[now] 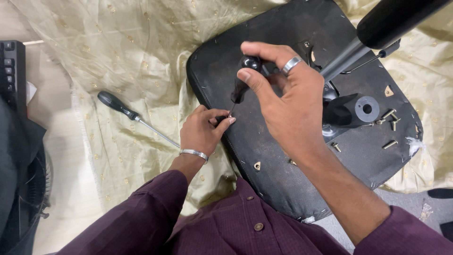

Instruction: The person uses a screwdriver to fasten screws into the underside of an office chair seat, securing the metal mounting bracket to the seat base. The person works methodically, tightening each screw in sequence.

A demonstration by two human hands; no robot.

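Observation:
An upturned black chair seat lies on a pale gold cloth. My right hand grips the black handle of a screwdriver, held upright with its thin shaft pointing down at the seat's left edge. My left hand pinches a small black part at the screwdriver's tip, right on that edge. A silver ring is on my right hand and a silver bangle on my left wrist.
A second screwdriver with a black handle lies on the cloth to the left. Several loose bolts and a black washer rest on the seat's right side by the chair's column. A keyboard sits far left.

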